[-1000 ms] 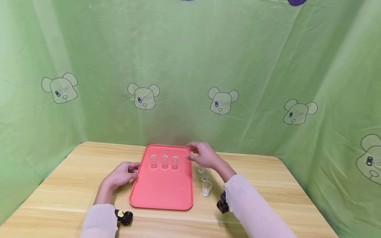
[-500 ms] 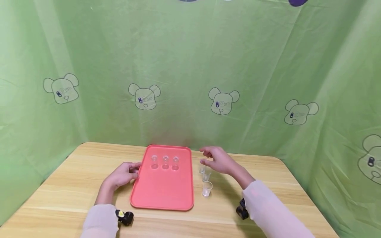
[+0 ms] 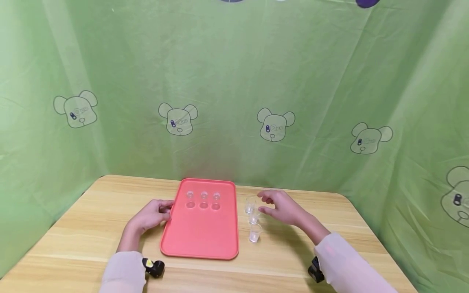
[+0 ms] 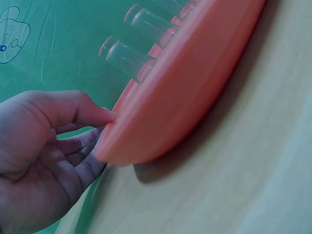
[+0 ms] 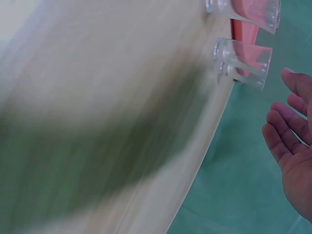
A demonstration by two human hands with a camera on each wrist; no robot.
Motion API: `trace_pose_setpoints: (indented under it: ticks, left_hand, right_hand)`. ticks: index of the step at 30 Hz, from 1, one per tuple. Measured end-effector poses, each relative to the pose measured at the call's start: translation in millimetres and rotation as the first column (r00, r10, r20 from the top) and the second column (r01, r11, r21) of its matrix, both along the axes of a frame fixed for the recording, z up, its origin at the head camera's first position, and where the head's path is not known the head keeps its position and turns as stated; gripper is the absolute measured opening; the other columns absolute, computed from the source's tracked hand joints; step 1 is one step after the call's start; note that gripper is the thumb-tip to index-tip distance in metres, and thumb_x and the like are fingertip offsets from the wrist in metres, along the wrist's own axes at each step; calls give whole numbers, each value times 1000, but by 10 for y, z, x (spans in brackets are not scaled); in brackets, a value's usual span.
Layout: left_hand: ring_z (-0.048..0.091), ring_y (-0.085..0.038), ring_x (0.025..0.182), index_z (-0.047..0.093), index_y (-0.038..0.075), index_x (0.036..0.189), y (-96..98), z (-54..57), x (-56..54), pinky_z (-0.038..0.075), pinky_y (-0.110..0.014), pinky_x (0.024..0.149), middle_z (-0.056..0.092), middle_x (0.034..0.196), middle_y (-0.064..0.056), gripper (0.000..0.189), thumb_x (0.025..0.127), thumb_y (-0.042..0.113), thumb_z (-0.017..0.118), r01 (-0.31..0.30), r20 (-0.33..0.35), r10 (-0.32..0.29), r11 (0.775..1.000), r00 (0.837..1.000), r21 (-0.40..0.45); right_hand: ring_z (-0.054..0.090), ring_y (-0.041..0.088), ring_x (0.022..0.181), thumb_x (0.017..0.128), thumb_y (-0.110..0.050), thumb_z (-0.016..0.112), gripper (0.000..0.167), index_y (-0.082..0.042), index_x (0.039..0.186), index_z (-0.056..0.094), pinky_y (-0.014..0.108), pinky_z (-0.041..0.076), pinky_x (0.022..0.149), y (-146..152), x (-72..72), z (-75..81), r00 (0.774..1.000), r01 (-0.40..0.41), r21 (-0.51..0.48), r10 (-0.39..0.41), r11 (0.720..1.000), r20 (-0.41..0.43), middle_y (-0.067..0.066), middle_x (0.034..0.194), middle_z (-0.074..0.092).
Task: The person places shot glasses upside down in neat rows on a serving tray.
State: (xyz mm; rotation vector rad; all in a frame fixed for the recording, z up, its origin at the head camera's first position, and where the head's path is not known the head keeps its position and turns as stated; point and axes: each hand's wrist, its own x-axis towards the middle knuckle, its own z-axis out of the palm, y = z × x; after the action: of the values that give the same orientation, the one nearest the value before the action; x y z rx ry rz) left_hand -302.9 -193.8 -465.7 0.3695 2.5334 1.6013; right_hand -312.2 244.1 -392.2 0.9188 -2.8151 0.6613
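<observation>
1. Left grip (image 3: pixel 152 213) pinches the left rim of the red tray (image 3: pixel 199 240), thumb on top of the edge; a tug or lift here could tilt the tray and slide whatever stands on it.
2. Right grip (image 3: pixel 280 206) holds nothing, its fingers loosely bent, to the right of the tray; a gap shows between it and the nearest cup in the right wrist view.
3. Just off the tray's right edge stand three clear cups, mouths up: a far cup (image 3: pixel 250 208), a middle cup (image 3: pixel 253 218) and a near cup (image 3: pixel 254 234). They stand close together, so a stray thumb could tip one into its neighbour.
4. On the tray's far half, a row of three clear cups (image 3: pixel 203 199) appears to stand wide end down; a low pass over that half might knock one.
5. Under the tray lies the wooden worktop (image 3: pixel 340 211); a cup toppled beside the tray could roll across it.
6. Beyond the tray hangs a green cloth (image 3: pixel 227 154).
</observation>
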Motion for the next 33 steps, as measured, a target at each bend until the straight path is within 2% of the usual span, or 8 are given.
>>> trace_pose_setpoints:
  ticks: [13,22,33]
  left_hand:
    - [60,-27,102,48,-15,143,-17,-7,-2,51,-26,76,65,127,-25,60,84,-10,59,12,-2,-12,1000,1000,3]
    - [60,-27,103,48,-14,143,-11,-2,-6,51,-26,76,65,128,-25,59,85,-10,59,7,-3,-7,1000,1000,5]
    - [60,-28,104,48,-15,143,-7,6,-5,52,-27,78,65,129,-25,60,84,-10,59,11,-3,-11,1000,1000,5]
  right_hand:
    - [68,32,101,92,-12,75,41,6,127,65,46,56,90,80,25,-162,999,-37,18,37,999,25,18,111,71]
    - [67,26,101,91,-14,77,44,4,129,65,45,56,91,68,44,-237,996,4,21,-5,1000,92,13,109,71]
    - [67,25,97,89,-12,77,45,6,128,64,44,57,88,42,49,-358,994,-21,29,18,999,104,9,103,71]
